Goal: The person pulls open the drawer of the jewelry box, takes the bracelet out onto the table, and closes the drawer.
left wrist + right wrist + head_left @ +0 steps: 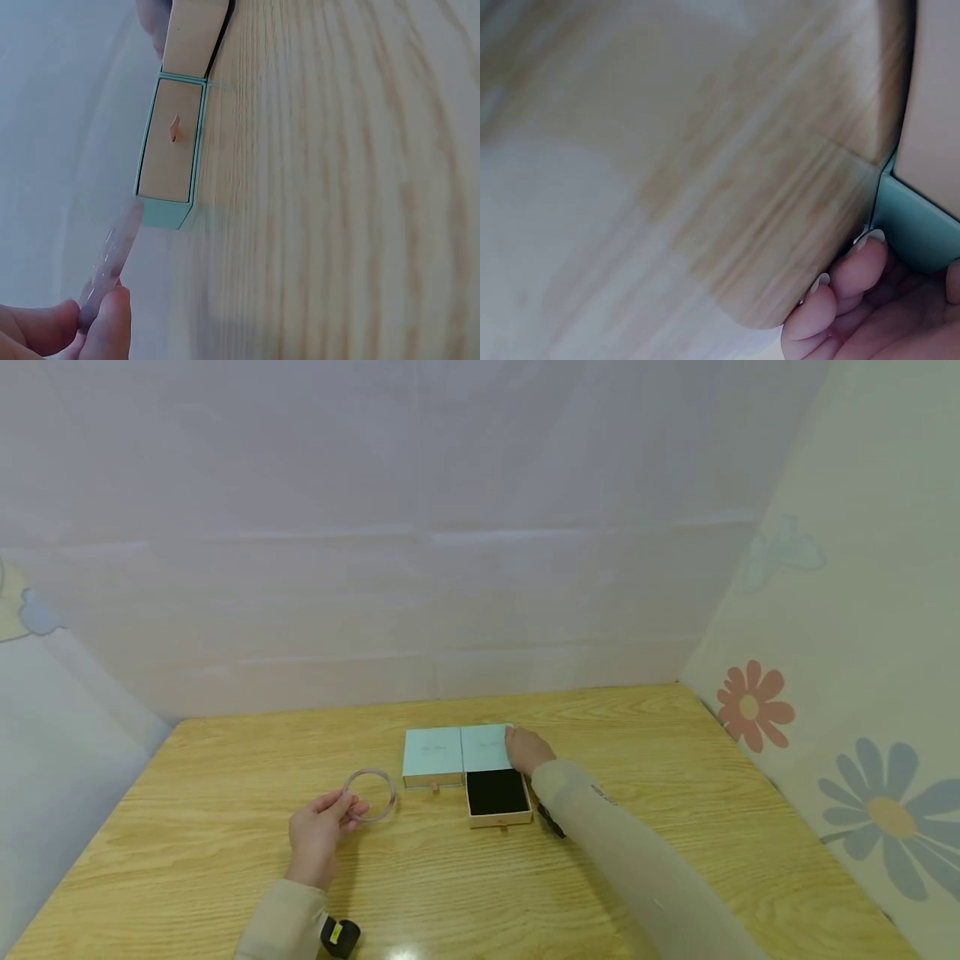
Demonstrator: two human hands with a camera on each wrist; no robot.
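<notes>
Between thumb and fingers my left hand [318, 829] pinches a pale, translucent bangle [393, 797], held up off the table left of two boxes. In the left wrist view the bangle [112, 255] appears nearly edge-on. The left mint-green box [432, 752] has its drawer in, with a small pull tab [435, 787] at the front. Beside it, the right mint-green box [486, 745] has its black-lined drawer [497, 793] pulled out toward me; nothing lies on the lining. My right hand [529, 750] grips the right box's far right side, its fingers [859, 270] curled against the green wall.
The boxes stand side by side on a wood-grain table [225, 793]. A pale wall covering [420, 610] rises behind the table, and a flower-printed one [862, 693] borders the right side. My right forearm [637, 860] reaches across the table's right half.
</notes>
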